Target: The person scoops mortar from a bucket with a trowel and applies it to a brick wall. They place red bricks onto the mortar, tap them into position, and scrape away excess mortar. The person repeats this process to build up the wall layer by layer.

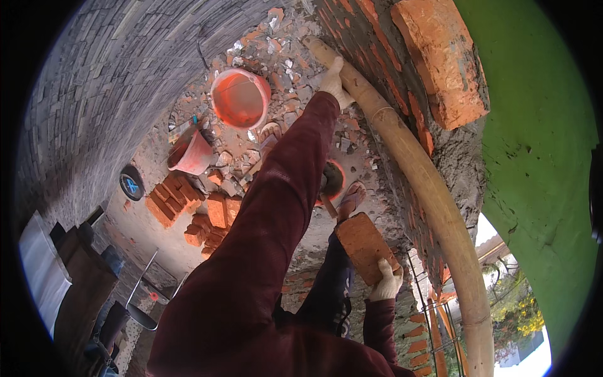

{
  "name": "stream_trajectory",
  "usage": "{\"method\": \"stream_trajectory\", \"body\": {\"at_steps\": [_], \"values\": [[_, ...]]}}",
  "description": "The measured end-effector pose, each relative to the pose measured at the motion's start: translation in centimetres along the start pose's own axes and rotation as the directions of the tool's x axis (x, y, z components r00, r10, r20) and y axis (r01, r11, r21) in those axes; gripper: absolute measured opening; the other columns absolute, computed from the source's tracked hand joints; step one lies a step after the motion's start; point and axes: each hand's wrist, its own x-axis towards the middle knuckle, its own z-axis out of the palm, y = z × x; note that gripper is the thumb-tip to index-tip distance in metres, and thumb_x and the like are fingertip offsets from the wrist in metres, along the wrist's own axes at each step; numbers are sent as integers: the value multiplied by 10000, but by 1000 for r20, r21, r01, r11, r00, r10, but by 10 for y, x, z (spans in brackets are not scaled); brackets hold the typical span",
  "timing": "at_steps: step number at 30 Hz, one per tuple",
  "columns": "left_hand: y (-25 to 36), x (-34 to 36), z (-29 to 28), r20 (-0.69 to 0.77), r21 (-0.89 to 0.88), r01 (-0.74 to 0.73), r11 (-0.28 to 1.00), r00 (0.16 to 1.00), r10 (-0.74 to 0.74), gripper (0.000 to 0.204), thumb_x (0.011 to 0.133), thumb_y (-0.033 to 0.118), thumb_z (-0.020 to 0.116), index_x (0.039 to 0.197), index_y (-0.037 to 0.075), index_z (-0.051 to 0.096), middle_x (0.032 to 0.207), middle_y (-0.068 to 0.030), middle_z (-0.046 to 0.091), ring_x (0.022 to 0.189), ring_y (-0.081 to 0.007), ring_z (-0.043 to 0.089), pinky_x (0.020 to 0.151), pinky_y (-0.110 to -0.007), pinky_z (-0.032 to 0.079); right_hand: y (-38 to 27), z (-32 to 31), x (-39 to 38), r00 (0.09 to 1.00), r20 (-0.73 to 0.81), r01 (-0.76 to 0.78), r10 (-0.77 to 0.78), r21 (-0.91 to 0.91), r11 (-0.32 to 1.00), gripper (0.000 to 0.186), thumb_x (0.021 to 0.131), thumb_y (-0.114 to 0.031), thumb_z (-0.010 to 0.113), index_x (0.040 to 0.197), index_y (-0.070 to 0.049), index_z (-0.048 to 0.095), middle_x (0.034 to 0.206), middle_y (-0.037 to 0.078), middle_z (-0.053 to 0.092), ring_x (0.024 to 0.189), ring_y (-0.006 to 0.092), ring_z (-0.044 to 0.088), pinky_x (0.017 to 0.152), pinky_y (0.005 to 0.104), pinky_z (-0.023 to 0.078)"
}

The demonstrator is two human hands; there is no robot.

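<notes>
My left hand (pixel 335 85), in an off-white glove, reaches far forward and grips a thick bamboo pole (pixel 408 141) near its far end. The pole runs along the face of a brick wall (pixel 377 47) smeared with grey mortar. Closer to my body, my gloved right hand (pixel 386 283) holds an orange brick (pixel 364 245) by its near end, beside the wall. Another orange brick (pixel 443 60) sits on top of the wall at the upper right. The palm sides of both hands are hidden.
Buckets (pixel 241 99) (pixel 190 152) stand on the rubble-strewn ground, with stacked bricks (pixel 173 200) nearby. Between my feet a round container (pixel 333 179) has a tool handle sticking out. Thin steel bars (pixel 433 308) rise at the right. A grey stone-patterned wall (pixel 119 75) bounds the left.
</notes>
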Motion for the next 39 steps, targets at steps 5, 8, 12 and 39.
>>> {"method": "stream_trajectory", "body": {"at_steps": [5,8,12,39], "values": [[-4,59,-20,64,37,41,998,997,-43,379,976,268,679,1207,24,506,1016,-186,601,869,-352,652,798,-552,594,8,101,96,992,124,38,-37,-8,999,445,817,18,772,1228,23,601,1162,135,669,999,264,698,884,415,595],[-2,58,-15,-13,63,54,997,998,-54,310,949,225,657,1149,25,528,965,-172,612,826,-340,652,752,-526,590,16,184,169,985,165,55,-55,4,998,420,816,-27,817,1189,2,624,1102,113,688,933,244,710,796,388,610],[-6,64,-14,-17,83,43,996,999,-42,310,952,255,652,1143,37,541,977,-174,623,835,-325,652,756,-501,585,56,274,260,984,145,103,-102,0,995,425,795,-74,859,1165,-26,656,1021,126,713,769,240,722,640,378,610],[39,117,-61,60,-51,65,997,996,-62,433,983,337,619,1243,17,487,1030,-196,620,951,-386,648,867,-559,558,-25,364,165,704,149,603,-695,392,695,325,895,-78,763,1198,17,690,1090,125,724,972,240,717,819,391,614]]}}
